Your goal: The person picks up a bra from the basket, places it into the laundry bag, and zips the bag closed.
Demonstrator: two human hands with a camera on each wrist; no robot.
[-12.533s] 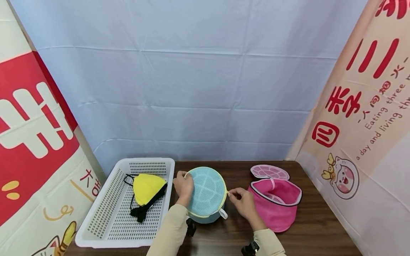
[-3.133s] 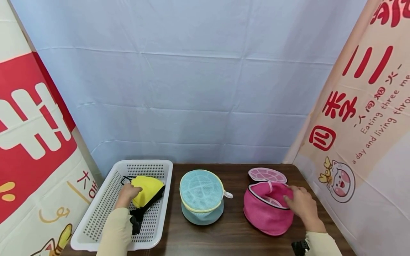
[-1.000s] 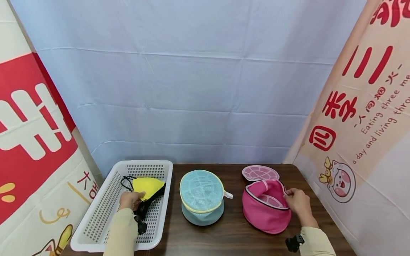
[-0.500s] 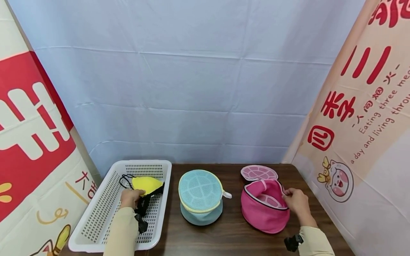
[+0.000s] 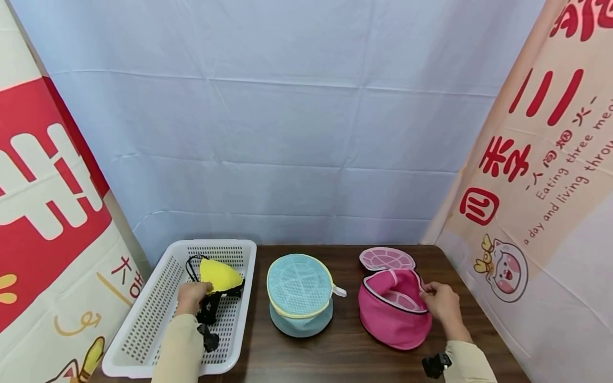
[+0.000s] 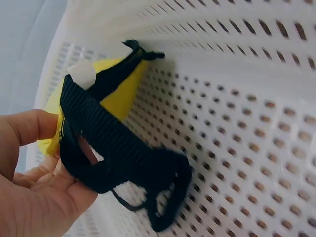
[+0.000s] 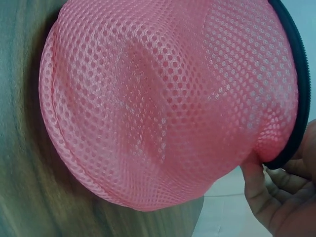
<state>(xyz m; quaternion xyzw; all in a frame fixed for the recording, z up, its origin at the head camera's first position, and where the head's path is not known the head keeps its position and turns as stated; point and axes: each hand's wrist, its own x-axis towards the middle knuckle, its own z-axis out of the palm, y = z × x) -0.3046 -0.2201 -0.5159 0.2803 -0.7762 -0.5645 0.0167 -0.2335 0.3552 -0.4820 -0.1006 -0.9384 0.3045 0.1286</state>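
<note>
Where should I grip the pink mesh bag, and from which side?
On the pink mesh bag, probably the black zippered rim, from the right, where the right hand pinches it: that edge is thin, the bag opens upward, and the mesh lid lies back on the far side.

yellow garment (image 5: 220,274): cloth | pink bag (image 5: 394,324): mesh | basket (image 5: 139,371): smooth plastic

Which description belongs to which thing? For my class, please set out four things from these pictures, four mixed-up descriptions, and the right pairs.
Things
1. White basket
2. Blue bag
3. Pink bag
4. Yellow garment

Descriptions
A. Open at the top, pinched by the right hand
B. Stands at the left end of the table
C. Gripped by the left hand
D. Stands near the middle of the table

Right pairs: 1-B, 2-D, 3-A, 4-C
</note>
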